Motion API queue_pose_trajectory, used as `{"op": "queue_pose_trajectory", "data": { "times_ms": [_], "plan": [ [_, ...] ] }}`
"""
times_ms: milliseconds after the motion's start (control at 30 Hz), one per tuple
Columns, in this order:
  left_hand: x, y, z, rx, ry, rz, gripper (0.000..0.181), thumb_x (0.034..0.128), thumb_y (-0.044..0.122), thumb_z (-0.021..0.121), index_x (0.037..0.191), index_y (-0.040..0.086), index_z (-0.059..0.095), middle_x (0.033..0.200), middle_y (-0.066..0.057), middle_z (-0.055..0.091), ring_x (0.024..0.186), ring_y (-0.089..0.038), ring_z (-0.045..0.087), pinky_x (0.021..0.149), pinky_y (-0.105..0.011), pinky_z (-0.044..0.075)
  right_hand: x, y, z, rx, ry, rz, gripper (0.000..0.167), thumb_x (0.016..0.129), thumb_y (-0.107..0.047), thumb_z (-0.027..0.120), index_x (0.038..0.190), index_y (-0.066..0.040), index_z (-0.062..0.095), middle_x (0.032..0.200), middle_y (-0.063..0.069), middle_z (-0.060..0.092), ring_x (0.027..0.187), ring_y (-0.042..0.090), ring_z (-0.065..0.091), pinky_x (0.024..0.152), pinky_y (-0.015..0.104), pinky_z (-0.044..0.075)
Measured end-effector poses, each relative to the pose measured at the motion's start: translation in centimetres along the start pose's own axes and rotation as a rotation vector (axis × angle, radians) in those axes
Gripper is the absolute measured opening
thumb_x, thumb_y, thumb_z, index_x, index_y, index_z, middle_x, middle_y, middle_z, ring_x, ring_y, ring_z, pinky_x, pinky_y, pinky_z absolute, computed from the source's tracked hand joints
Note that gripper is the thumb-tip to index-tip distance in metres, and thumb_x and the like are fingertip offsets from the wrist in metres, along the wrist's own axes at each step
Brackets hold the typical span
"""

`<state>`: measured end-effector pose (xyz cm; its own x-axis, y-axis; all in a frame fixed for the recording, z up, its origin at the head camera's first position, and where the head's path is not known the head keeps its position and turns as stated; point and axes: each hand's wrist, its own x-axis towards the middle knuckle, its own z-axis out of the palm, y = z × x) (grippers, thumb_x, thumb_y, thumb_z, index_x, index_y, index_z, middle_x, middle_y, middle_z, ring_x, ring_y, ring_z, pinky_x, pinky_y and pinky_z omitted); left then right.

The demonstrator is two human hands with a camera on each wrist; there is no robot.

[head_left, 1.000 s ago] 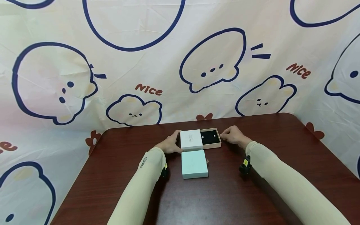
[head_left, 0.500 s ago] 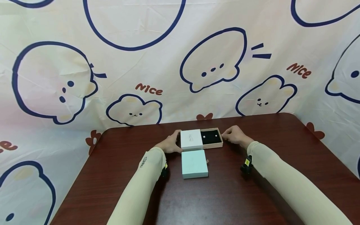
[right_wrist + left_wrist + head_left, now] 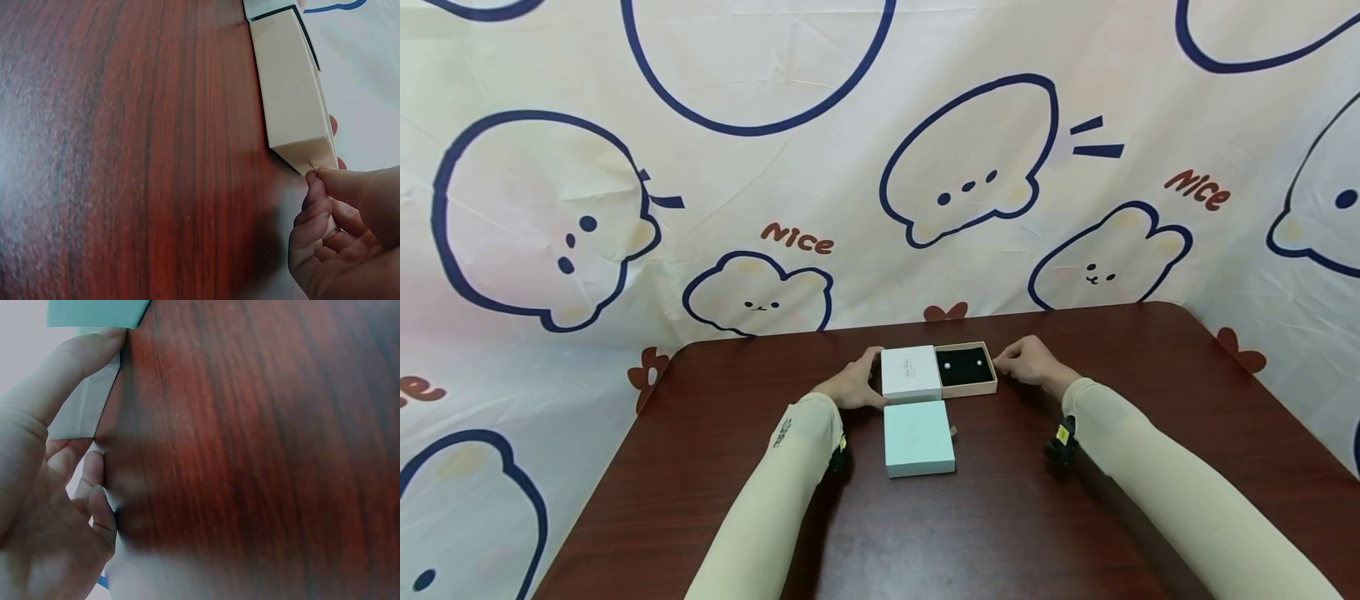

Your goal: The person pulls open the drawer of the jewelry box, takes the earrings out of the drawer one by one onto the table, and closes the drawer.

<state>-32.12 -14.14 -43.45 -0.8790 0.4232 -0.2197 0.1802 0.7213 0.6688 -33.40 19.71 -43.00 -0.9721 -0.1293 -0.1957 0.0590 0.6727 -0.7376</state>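
A white jewelry box lies near the table's far edge. Its sleeve [image 3: 910,372], with small print on top, is gripped by my left hand [image 3: 852,386], thumb on the near side and fingers toward the far side. Out of the sleeve's right end sticks a cream drawer [image 3: 297,81], holding a black pad [image 3: 966,374] with two small pearl-like studs [image 3: 947,366]. My right hand [image 3: 1028,364] pinches a small pull tab [image 3: 312,164] at the drawer's outer end between thumb and index finger. The left wrist view shows the thumb [image 3: 94,353] against the sleeve's side.
A pale turquoise box [image 3: 919,439] lies just in front of the white one, with a little tab [image 3: 953,431] on its right side. The dark wood table [image 3: 940,542] is backed by a cartoon-printed cloth [image 3: 850,183].
The drawer has slid a little farther right out of the sleeve, my right hand moving right with it. My left hand and the turquoise box have stayed in place.
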Motion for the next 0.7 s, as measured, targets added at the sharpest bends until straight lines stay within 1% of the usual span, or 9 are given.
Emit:
{"op": "queue_pose_trajectory", "data": {
  "times_ms": [167,367,533,700],
  "plan": [
    [0.04,0.02,0.02,0.004,-0.002,0.003,0.097,0.0867,0.017,0.080,0.159,0.014,0.015,0.156,-0.020,0.037,0.140,-0.039,0.043,0.110,-0.053,0.039,-0.01,0.13,-0.09,-0.006,0.002,0.004,0.025,0.102,-0.015,0.060,0.106,0.004,0.076,0.092,0.008,0.067,0.075,0.015,0.055,0.066,0.026,0.046],
    [0.06,0.10,0.09,0.008,-0.002,-0.004,0.096,0.0873,0.017,0.079,0.159,0.015,0.016,0.157,-0.020,0.036,0.143,-0.040,0.041,0.112,-0.053,0.039,-0.21,0.14,-0.13,-0.002,0.004,-0.002,0.025,0.101,-0.014,0.060,0.104,0.005,0.076,0.086,0.006,0.065,0.072,0.014,0.054,0.065,0.026,0.046],
    [0.04,0.10,0.08,0.001,-0.008,-0.010,0.095,0.0879,0.017,0.079,0.159,0.015,0.016,0.158,-0.021,0.033,0.142,-0.041,0.040,0.111,-0.054,0.039,-0.31,0.27,-0.09,0.012,0.007,-0.024,0.024,0.101,-0.013,0.061,0.100,0.006,0.075,0.084,0.005,0.066,0.068,0.012,0.054,0.062,0.026,0.046],
    [-0.10,0.23,-0.04,-0.007,-0.008,-0.005,0.095,0.0879,0.016,0.079,0.159,0.015,0.016,0.158,-0.022,0.033,0.143,-0.042,0.039,0.111,-0.055,0.039,-0.30,0.34,-0.11,0.019,0.015,-0.028,0.024,0.100,-0.013,0.061,0.101,0.006,0.076,0.081,0.004,0.065,0.066,0.011,0.053,0.061,0.026,0.046]
  ]
}}
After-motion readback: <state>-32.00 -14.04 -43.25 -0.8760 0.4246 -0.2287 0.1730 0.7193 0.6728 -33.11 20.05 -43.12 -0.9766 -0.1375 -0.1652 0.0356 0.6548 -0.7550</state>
